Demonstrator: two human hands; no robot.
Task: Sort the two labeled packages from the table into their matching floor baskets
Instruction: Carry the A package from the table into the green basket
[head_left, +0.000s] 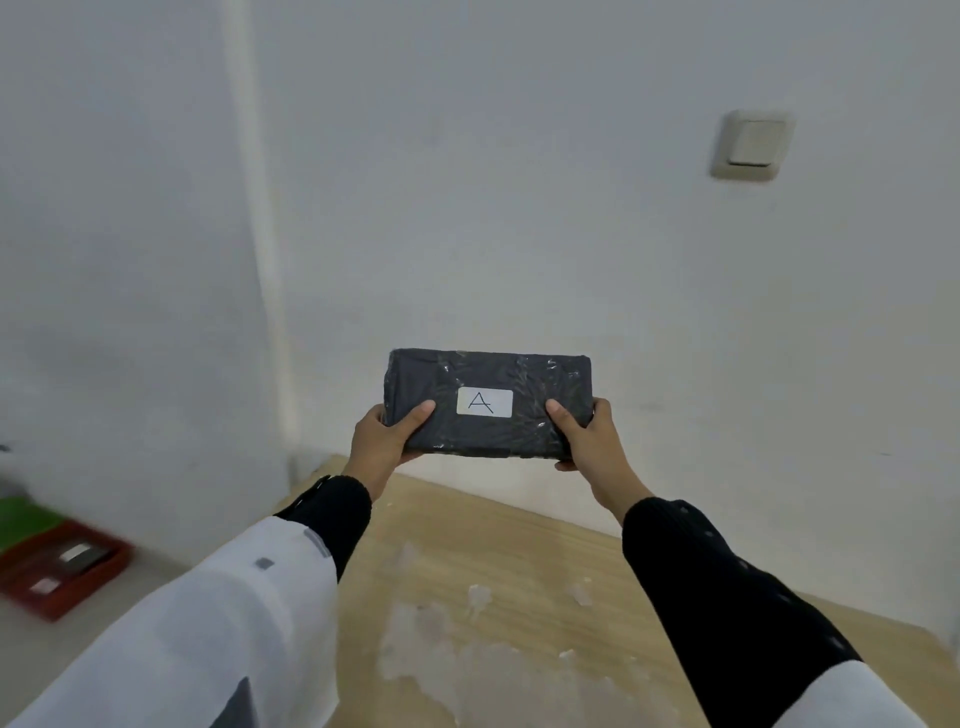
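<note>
A plain white wall (519, 182) fills the background, with a cream rocker light switch (753, 145) up and to the right of the right hand. Below both hands lies a pale wood-grain tabletop (493, 561), its surface blotched with whitish worn patches. Held up in front of the wall, between the two hands, is a flat rectangular package (488, 384) wrapped in dark, crinkled, glossy plastic film; a white label (484, 401) on its face bears a handwritten "A". The left hand (387, 436) is closed on the package's left end, thumb on the front; the right hand (584, 436) grips the right end likewise. Low and far left of the left hand, blurred, a red basket (62, 577) sits on the floor with a green one (21, 519) beyond it.
</note>
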